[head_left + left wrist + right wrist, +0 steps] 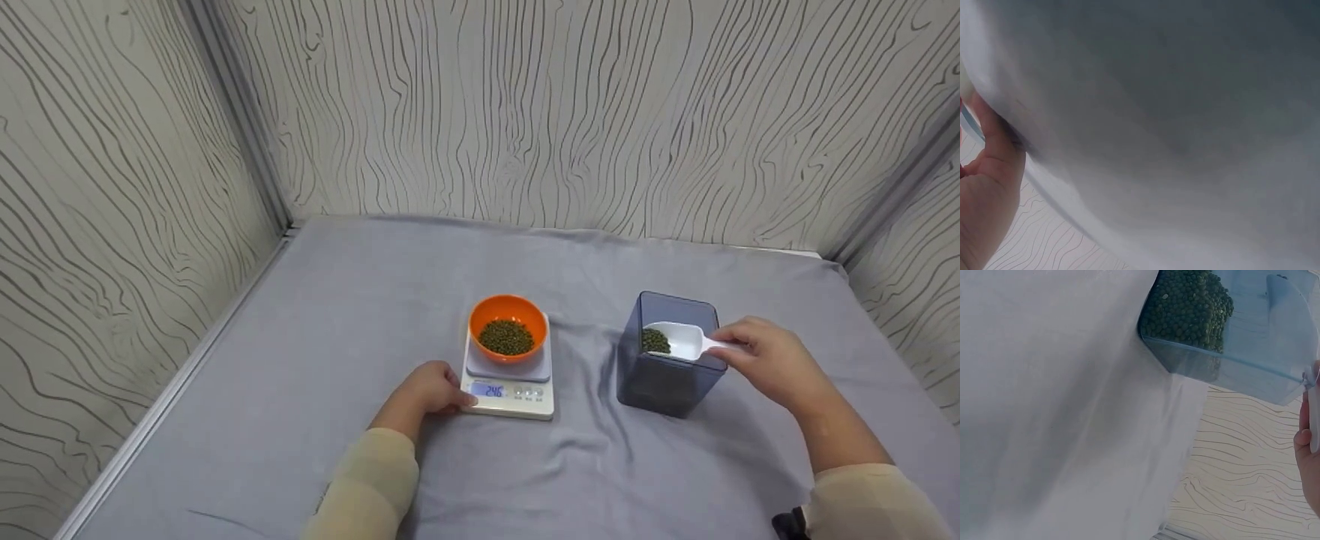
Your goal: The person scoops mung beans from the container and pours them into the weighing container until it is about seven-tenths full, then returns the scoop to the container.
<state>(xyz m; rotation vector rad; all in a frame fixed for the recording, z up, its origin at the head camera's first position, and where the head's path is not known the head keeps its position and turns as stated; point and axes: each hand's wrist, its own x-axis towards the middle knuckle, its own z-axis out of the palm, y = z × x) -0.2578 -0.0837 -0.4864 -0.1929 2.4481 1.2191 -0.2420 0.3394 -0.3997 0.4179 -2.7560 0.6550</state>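
My right hand grips the handle of a white scoop, also partly seen at the right edge of the right wrist view. Green mung beans lie in the scoop's bowl, at the mouth of a clear blue container. More mung beans show through its wall. My left hand holds the front left corner of a white kitchen scale, thumb on its top edge. An orange bowl partly filled with mung beans stands on the scale, whose lit display seems to read 246.
A grey cloth with wrinkles covers the table, under both the scale and the container. White panels with dark wavy lines stand at the back and sides. The container stands to the right of the scale, with a strip of cloth between them.
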